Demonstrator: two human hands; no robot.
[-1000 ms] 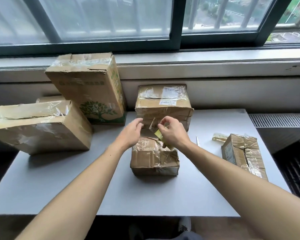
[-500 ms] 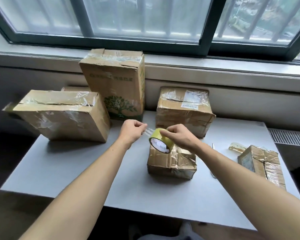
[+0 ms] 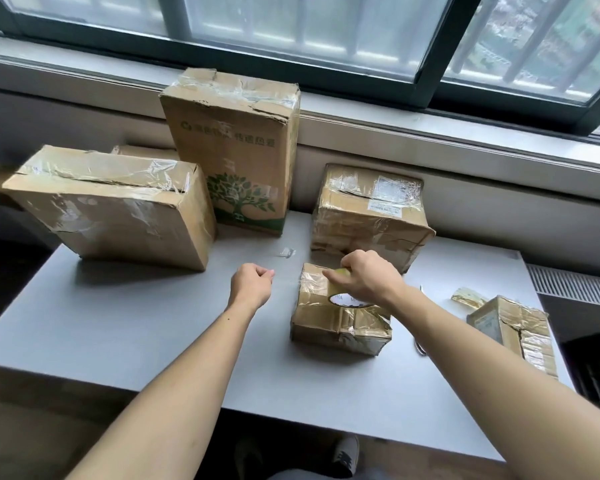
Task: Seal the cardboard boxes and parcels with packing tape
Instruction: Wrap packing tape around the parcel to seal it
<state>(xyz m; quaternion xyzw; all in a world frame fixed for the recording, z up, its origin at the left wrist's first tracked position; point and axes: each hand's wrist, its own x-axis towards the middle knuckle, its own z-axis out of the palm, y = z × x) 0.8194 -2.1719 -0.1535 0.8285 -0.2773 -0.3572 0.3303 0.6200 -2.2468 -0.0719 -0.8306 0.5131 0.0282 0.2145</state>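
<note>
Taping looks well advanced. Your right hand (image 3: 368, 278) grips the yellow roll of packing tape (image 3: 347, 296), set on top of the small brown cardboard box (image 3: 333, 327) near the middle of the grey table (image 3: 153, 341). Your left hand (image 3: 252, 285), fingers curled, seems to pinch a faint clear strip of tape (image 3: 286, 277) drawn off the roll. The tall tree-printed carton (image 3: 232, 150), the wide flat carton (image 3: 111, 209) and the labelled carton (image 3: 371, 213) along the far edge already carry tape over their seams, as does the crumpled parcel (image 3: 513, 327) at the right edge. What remains, I judge, is laying this strip down.
</note>
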